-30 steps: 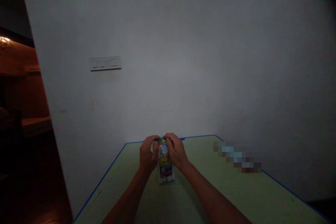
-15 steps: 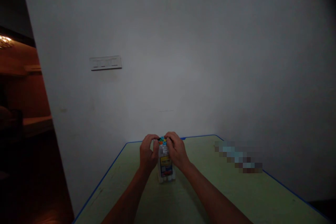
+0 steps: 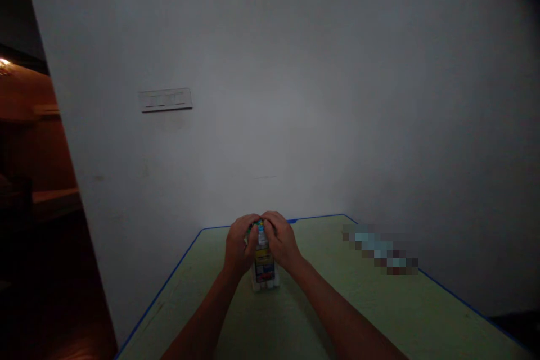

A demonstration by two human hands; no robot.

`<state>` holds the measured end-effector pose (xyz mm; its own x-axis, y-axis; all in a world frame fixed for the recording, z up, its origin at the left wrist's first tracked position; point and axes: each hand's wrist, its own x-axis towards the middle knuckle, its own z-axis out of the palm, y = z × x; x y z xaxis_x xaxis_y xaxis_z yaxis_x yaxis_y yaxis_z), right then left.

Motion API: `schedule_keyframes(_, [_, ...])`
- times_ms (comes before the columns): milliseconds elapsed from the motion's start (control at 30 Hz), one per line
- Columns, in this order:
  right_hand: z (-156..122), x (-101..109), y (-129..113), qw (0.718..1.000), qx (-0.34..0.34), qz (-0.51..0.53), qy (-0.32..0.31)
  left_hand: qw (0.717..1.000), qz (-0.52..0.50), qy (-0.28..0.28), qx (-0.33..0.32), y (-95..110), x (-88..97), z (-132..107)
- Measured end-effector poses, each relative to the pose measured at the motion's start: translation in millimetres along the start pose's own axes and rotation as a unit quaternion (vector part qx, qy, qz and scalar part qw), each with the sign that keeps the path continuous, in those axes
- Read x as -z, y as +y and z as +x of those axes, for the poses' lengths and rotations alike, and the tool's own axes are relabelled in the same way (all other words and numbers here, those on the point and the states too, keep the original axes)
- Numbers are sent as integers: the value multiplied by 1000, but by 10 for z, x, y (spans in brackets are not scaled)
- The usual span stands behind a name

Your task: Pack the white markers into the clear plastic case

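A clear pack with coloured tops (image 3: 265,266) stands upright on the green table, with white sticks or tubes inside and a dark label with a yellow band on its front. Whether these are pens or small bottles is hard to tell. My left hand (image 3: 241,244) curls around the upper left of the pack, thumb on the near side and fingers over the top. From the right, my right hand (image 3: 281,240) grips the upper part the same way. Between the thumbs show blue and green tops; my fingers hide the others.
The green table (image 3: 189,304) has a blue edge and its far side meets a grey wall (image 3: 295,95). A blurred-out item (image 3: 379,248) lies near the right edge. A switch plate (image 3: 166,100) is on the wall. To the left is a dim room with reddish light.
My hands have closed in over the top of the pack, covering more of the coloured tops. The view has shifted slightly; the pack stays in about the same place.
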<state>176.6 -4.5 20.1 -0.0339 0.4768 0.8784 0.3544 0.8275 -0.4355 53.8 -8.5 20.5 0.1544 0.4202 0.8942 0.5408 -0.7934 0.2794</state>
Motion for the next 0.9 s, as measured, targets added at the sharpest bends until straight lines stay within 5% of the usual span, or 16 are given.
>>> schedule_keyframes(900, [-48, -7, 37, 999, -20, 30, -2, 998, -53, 4, 15, 45, 35, -16])
